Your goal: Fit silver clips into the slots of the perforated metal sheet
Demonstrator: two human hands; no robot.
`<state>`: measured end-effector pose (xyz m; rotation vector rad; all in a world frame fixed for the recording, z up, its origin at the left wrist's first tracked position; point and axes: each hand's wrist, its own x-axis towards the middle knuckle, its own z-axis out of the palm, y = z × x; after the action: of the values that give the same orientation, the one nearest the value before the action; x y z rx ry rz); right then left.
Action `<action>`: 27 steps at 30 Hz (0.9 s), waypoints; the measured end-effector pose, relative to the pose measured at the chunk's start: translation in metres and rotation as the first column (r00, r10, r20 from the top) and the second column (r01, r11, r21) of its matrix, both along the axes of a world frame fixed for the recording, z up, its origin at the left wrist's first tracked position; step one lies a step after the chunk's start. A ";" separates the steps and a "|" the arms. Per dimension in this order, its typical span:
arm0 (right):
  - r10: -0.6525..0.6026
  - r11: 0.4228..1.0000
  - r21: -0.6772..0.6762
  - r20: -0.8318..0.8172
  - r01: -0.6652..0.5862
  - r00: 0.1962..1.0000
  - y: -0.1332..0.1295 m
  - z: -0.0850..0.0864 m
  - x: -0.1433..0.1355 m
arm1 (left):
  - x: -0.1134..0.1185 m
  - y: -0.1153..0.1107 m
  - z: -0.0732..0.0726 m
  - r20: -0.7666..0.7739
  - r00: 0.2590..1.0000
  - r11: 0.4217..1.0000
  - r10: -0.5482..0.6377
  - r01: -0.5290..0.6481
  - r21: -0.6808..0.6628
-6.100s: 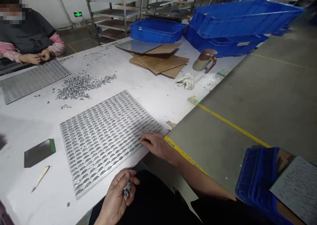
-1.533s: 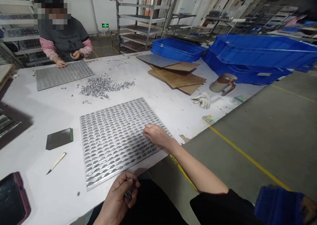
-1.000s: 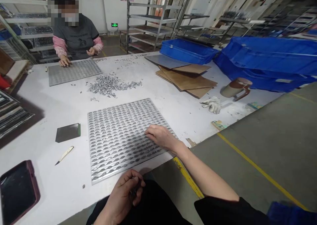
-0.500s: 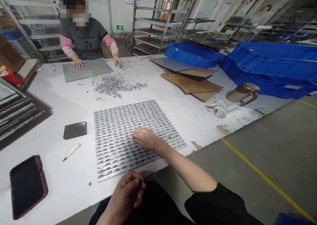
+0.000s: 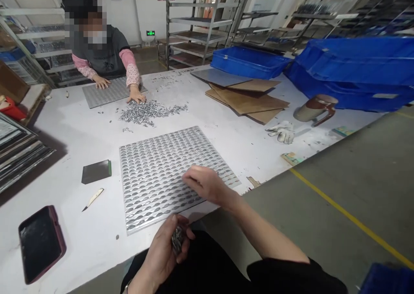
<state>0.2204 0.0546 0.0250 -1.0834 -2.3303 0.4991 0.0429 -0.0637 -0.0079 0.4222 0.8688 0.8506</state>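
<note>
My left hand (image 5: 170,248) is cupped around a handful of small metal pieces (image 5: 177,239), below the front edge of a patterned sheet. Rows of leaf-shaped dark pieces cover the sheet (image 5: 155,173), which lies flat on the white table. Over the sheet's right part is my right hand (image 5: 207,184), fingers bent and pressed together; whatever its fingertips hold is too small to make out. Beyond the sheet lies a loose pile of metal pieces (image 5: 142,112). Across the table, a person's hand (image 5: 136,95) touches that pile, and the other hand rests on a second sheet (image 5: 106,95).
At the left are a phone (image 5: 42,244), a dark plate (image 5: 96,171), a small knife-like tool (image 5: 93,199) and stacked sheets (image 5: 22,156). To the right are cardboard pieces (image 5: 246,100), white gloves (image 5: 282,132), a mug (image 5: 315,107) and blue bins (image 5: 352,74).
My right hand has moved right over the sheet. My left hand has turned and opened up somewhat, showing the metal pieces in it. The other person's hand has reached down to the pile.
</note>
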 end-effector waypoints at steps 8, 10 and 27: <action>0.150 0.970 -0.205 0.067 -0.133 0.986 -0.099 -0.007 0.021 | 0.047 0.005 -0.009 -0.095 0.991 0.988 -0.095 0.081 -0.134; 0.086 0.965 -0.246 -0.023 -0.089 0.996 -0.104 -0.013 0.031 | 0.057 0.007 -0.010 -0.091 0.985 0.981 -0.144 0.130 -0.141; -0.399 0.890 -0.438 -0.608 0.128 0.686 -0.101 -0.045 0.053 | 0.074 0.021 -0.014 0.104 0.983 0.988 -0.151 0.147 0.040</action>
<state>0.2737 -0.0468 -0.0203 -1.1238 -1.4153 1.0458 0.1169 -0.0425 -0.0216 0.4606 0.7164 0.7429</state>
